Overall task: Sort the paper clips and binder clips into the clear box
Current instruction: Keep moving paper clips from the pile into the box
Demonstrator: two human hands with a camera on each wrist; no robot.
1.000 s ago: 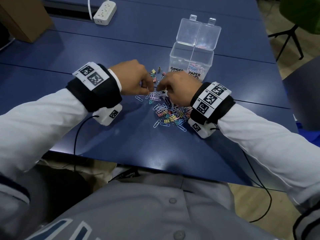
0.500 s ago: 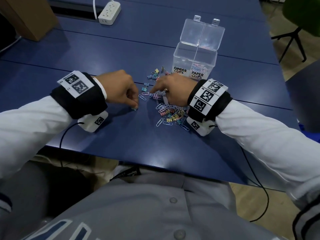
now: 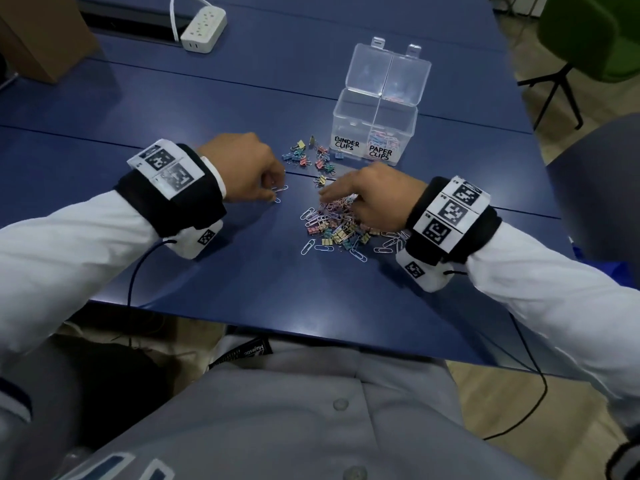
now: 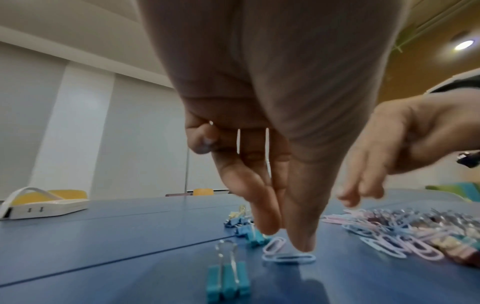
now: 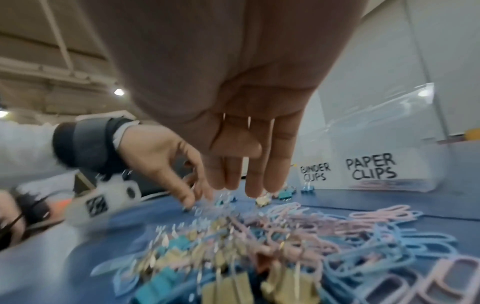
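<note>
Left hand presses a blue paper clip with thumb and fingertips, not yet lifted; right hand hovers flat, fingers extended, holding nothing.

The mixed pile lies under the right hand at about 5 o'clock on the table; the clear box stands at 1 o'clock. Judged best: slide the clip free, pinch it edge-on, then carry it to the compartment marked paper clips, not binder clips.

The clear box bears handwritten black labels, "BINDER CLIPS" on its left compartment and "PAPER CLIPS" on its right.
</note>
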